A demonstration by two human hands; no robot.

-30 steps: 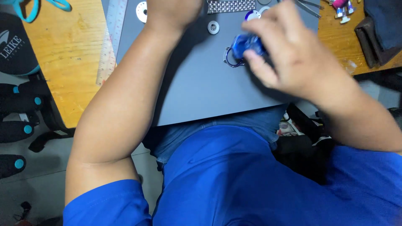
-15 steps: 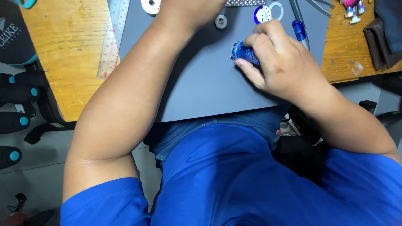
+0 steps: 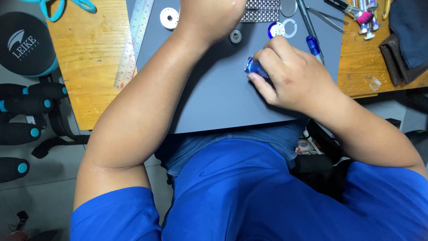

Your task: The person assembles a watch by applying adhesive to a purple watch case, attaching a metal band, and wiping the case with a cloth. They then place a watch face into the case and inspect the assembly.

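Grey rectangular work mat (image 3: 214,102) sits on a yellowish wooden bench (image 3: 89,58), seen from above over a blue shirt. Right hand (image 3: 292,78) is curled shut around a small shiny blue rounded part (image 3: 253,68), pinning it against the mat; only the part's left end pokes out past the fingertips, so its long axis can't be read. Part lies mid-mat, slightly right of centre, directly under the right hand. Left hand (image 3: 209,15) is at the mat's far edge, mostly cut off by the frame; can't tell whether it's open or gripping anything. It's well apart from the blue part, so the right hand is clearly the nearer one.

Around them:
- small grey gear-like disc (image 3: 235,36) between the two hands
- blue-and-white ring (image 3: 276,29) and plain white ring (image 3: 290,28) just beyond the right knuckles
- blue-handled screwdriver (image 3: 312,42) just beside the right hand
- white round spool (image 3: 169,18) and steel ruler (image 3: 133,42) on the left side
- metal mesh band (image 3: 261,11) near the left hand
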